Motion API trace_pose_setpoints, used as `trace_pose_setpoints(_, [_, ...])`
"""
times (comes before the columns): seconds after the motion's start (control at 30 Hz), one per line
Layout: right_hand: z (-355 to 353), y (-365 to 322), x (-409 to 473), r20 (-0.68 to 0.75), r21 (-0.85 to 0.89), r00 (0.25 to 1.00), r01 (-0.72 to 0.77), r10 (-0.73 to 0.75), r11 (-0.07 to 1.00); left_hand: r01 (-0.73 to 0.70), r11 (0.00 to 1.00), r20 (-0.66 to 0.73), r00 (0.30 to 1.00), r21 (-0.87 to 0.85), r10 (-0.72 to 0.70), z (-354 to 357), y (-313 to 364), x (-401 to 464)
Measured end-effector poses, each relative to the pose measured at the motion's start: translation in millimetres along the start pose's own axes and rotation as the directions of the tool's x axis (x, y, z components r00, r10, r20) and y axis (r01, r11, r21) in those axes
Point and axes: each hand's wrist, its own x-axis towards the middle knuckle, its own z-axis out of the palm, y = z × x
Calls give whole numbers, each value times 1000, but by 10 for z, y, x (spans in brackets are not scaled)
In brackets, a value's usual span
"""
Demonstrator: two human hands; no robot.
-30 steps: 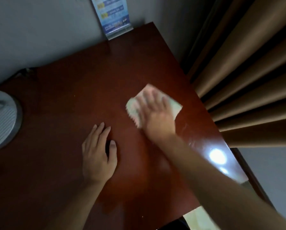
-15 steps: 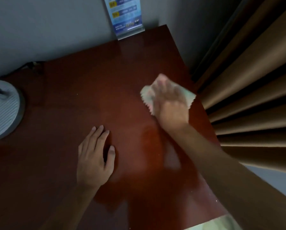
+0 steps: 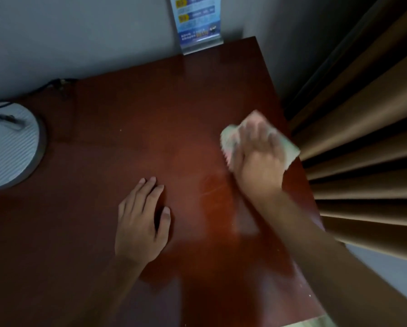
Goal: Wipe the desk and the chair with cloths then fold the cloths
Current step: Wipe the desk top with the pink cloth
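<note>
**Cloth pressed at the desk's right edge**

Pressed flat under the right hand (image 3: pixel 256 159), fingers spread (blurred): the pale, soft cloth (image 3: pixel 289 151), hard by the right edge of the glossy red-brown desk (image 3: pixel 131 119). Nearer by far than the left hand (image 3: pixel 140 223), resting flat and empty mid-desk.

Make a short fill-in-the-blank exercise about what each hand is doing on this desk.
1. The right hand presses a ____ onto the desk.
2. The left hand lies ____ on the desk, holding nothing.
3. The sign stands at the desk's ____ edge, against the wall.

Missing words: cloth; flat; far
</note>
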Motion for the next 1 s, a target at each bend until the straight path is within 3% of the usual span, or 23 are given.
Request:
trace_pose_setpoints(0.13, [-62,96,-169,-62,91,971,237,-232,967,-2,1000,5,1000,-8,2,-5,-7,26])
trace_pose_setpoints(0.17, [-61,214,5,-66,58,973,227,-223,972,-1,1000,15,1000,-7,1,-6,-3,34])
trace_pose_setpoints(0.3, [-26,444,659,-56,-22,997,-54,53,998,-4,1000,23,1000,-4,4,-6,1,28])
trace_pose_setpoints(0.47, [-116,-140,-337,4,104,991,135,-136,985,-5,1000,40,999,0,5,-9,6,31])
trace_pose_setpoints(0.57, [-115,73,-117,4,130,980,199,-201,971,4,1000,45,999,-10,-4,-18,0,27])
trace_pose_setpoints(0.63, [-69,370,296,15,42,993,117,-117,992,1,1000,39,999,-21,0,-22,-1,29])
trace_pose_setpoints(0.73, [-112,520,657,36,-18,992,-123,124,992,-5,1000,34,999,-6,5,-1,-14,33])
trace_pose_setpoints(0.9, [-212,81,-257,52,115,996,65,-71,991,5,1000,53,999,1,-5,-10,-5,36])
trace_pose_setpoints(1.0, [-146,232,-77,62,177,992,97,-110,979,4,1000,46,999,-9,-3,-17,-14,35])
